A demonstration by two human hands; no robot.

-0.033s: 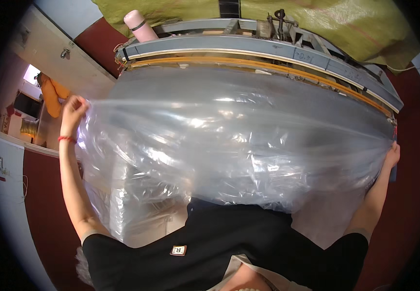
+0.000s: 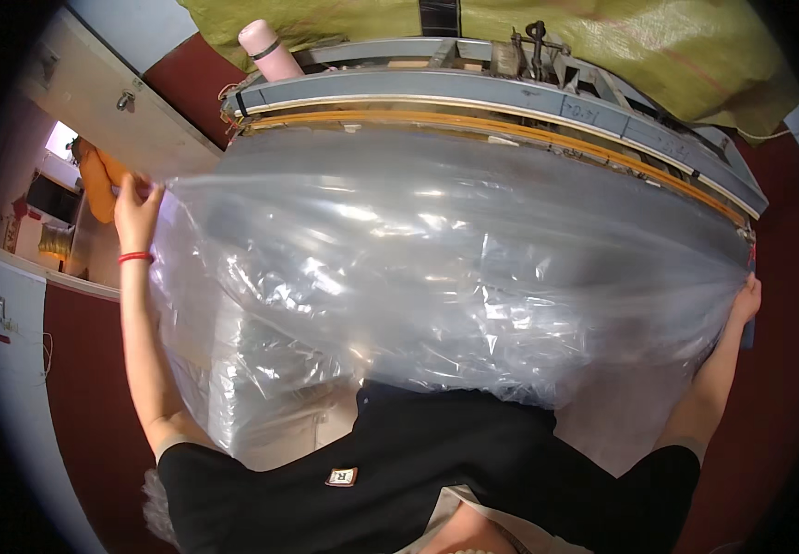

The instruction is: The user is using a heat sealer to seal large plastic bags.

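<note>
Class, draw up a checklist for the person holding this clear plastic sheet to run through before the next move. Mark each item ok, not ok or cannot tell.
1. Right hand gripping the plastic sheet: ok, fingers closed at its right edge.
2. Left hand gripping firmly: cannot tell; it is at the left edge, but the fingertip contact is unclear.
3. Sheet smooth: not ok, creases and wrinkles run across it.
4. Pink bottle clear of the sheet: ok, it is beyond the far edge.
5. Orange strip uncovered: ok, it shows beyond the sheet.
</note>
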